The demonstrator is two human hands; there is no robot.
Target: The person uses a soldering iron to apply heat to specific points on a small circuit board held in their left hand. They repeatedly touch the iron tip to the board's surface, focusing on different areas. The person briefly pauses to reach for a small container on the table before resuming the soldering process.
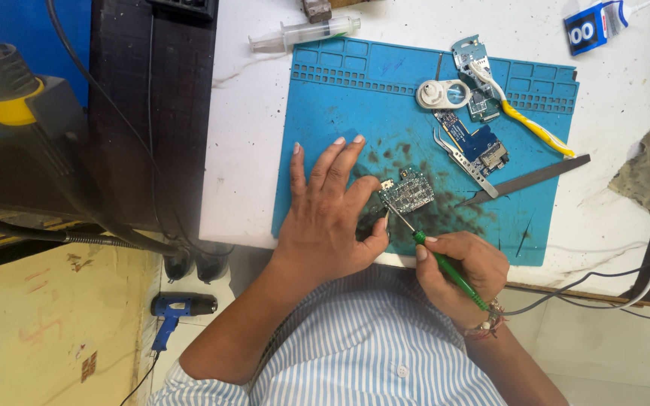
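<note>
You get bright, even daylight; sharp centre, soft shadows under hands, dark blurred upper left of frame.

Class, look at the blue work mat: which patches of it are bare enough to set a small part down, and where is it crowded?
Bare: the blue mat's upper-left, between its tray rim and the left hand, and the lower-right corner below the flat metal blade. Crowded: the upper right, with magnifier, spare boards, tweezers, toothbrush; also the circuit board under the right hand's screwdriver.

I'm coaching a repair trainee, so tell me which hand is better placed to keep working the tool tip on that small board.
Right hand: it grips the green screwdriver, tip at the board. Left hand lies on the mat, steadying the board.
</note>
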